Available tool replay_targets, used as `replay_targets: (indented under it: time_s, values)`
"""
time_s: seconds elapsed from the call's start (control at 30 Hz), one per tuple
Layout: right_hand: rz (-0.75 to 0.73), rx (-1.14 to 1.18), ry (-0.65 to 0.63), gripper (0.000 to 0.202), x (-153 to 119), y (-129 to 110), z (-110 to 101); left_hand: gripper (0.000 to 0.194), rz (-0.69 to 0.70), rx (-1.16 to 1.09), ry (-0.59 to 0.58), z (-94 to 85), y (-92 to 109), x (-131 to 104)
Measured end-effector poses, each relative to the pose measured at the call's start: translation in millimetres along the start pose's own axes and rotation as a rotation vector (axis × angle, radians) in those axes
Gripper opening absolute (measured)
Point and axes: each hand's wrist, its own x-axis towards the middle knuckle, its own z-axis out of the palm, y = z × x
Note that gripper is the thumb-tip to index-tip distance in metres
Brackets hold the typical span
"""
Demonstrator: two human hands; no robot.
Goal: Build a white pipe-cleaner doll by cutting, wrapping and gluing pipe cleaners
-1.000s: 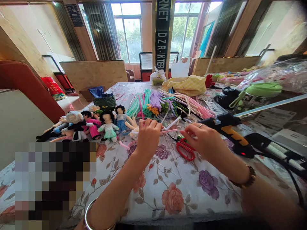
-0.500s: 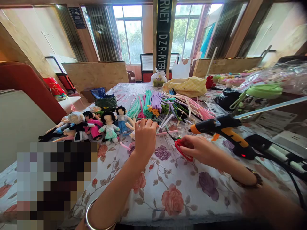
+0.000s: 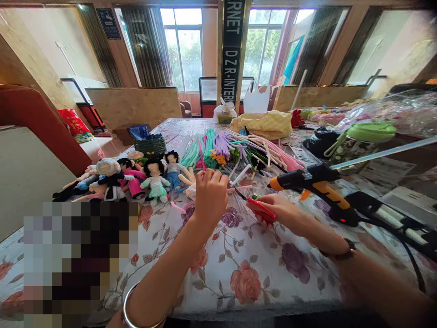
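My right hand [image 3: 278, 210] is closed around the red handles of a pair of scissors [image 3: 262, 209]. Their dark blades point up and left, with the tips close by the fingers of my left hand [image 3: 212, 193]. That hand is closed in a pinch; what it grips is mostly hidden behind the fingers, with a small pale bit showing near the blade tips. Behind both hands lies a pile of fuzzy craft stems [image 3: 223, 145] in mint, lilac, pink and green. A pink stem [image 3: 177, 207] lies on the cloth left of my left hand.
Several knitted-looking dolls [image 3: 155, 180] sit at the left, with a dark green basket [image 3: 150, 146] behind them. An orange and black glue gun [image 3: 317, 184] stands at the right. A yellow checked bag [image 3: 264, 124] lies farther back. The table has a flowered cloth [image 3: 246, 282].
The scissors have turned in my right hand and their tips now lie nearer my left fingers. My left hand has shifted slightly right.
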Motion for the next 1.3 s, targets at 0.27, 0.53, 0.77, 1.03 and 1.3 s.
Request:
replay_targets:
  time_s: [0.27, 0.53, 0.77, 1.03, 1.3]
  values:
    - [-0.003, 0.126, -0.034, 0.044, 6.6, 7.3, -1.7, 0.017, 0.054, 0.048, 0.025, 0.8, 3.8, -1.6]
    - [0.014, 0.176, -0.027, 0.043, 9.1, 8.9, -1.5, 0.018, 0.050, 0.030, 0.028, -0.4, 5.6, -1.1]
    - [-0.002, 0.182, -0.044, 0.042, 7.2, 7.5, -0.7, 0.017, 0.058, 0.033, 0.026, -0.1, 4.9, -1.4]
    - [-0.011, 0.181, -0.048, 0.043, 3.6, 3.3, 1.2, 0.018, 0.078, 0.052, 0.028, -0.2, 3.7, -2.3]
    - [-0.016, 0.195, -0.053, 0.041, 4.7, 4.2, 1.0, 0.019, 0.058, 0.010, 0.026, 1.8, 2.8, -2.8]
